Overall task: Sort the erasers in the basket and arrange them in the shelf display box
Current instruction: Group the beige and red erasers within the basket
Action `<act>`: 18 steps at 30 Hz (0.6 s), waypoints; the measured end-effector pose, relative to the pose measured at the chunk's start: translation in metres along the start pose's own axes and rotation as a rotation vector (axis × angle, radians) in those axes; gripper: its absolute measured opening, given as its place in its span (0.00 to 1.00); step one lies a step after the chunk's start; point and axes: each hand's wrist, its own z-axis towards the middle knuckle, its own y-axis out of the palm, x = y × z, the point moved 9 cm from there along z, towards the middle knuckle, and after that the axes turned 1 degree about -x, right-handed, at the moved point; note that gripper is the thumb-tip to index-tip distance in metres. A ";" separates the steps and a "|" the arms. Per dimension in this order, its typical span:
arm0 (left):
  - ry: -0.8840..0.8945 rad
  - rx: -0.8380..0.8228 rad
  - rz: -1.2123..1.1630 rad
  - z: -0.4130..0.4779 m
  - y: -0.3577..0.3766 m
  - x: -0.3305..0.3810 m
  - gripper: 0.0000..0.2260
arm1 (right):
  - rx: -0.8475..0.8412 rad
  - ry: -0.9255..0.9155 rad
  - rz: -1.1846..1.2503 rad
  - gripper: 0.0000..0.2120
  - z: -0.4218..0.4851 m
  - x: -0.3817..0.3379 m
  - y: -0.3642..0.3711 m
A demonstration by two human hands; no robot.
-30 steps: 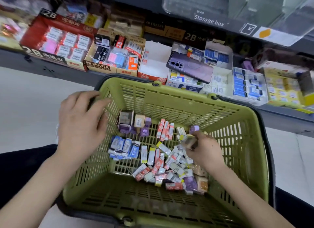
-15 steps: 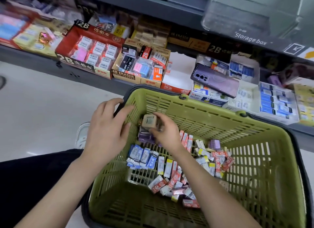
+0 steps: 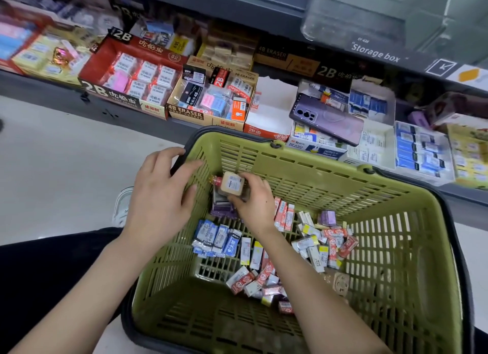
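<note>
Sorting step. Right hand (image 3: 253,204) pinches a beige eraser (image 3: 232,185) at the 11 o'clock corner of the basket (image 3: 396,248). Left hand (image 3: 161,198) lies flat on the rim. Loose erasers (image 3: 324,245) lie at 4 o'clock. Next move is probably to stack it squarely with its kind.

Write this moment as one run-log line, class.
left hand: rests on basket wall | right hand: pinches beige eraser over purple erasers | stage: sorting in basket

Matt green slatted plastic basket (image 3: 303,168), glossy wrapped erasers (image 3: 311,237), cardboard display boxes (image 3: 211,116)
</note>
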 end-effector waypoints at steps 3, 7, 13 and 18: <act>0.042 0.038 0.033 0.000 -0.004 0.004 0.15 | -0.017 -0.037 -0.045 0.29 -0.007 -0.007 -0.011; 0.087 0.068 0.008 0.001 -0.004 0.026 0.15 | 0.027 0.080 -0.043 0.19 -0.046 0.030 -0.061; 0.097 -0.303 -0.376 -0.025 0.073 0.097 0.13 | -0.509 0.500 -0.411 0.19 -0.131 0.149 -0.108; 0.034 -0.840 -0.499 -0.068 0.170 0.129 0.16 | -0.753 0.526 -0.500 0.25 -0.151 0.174 -0.094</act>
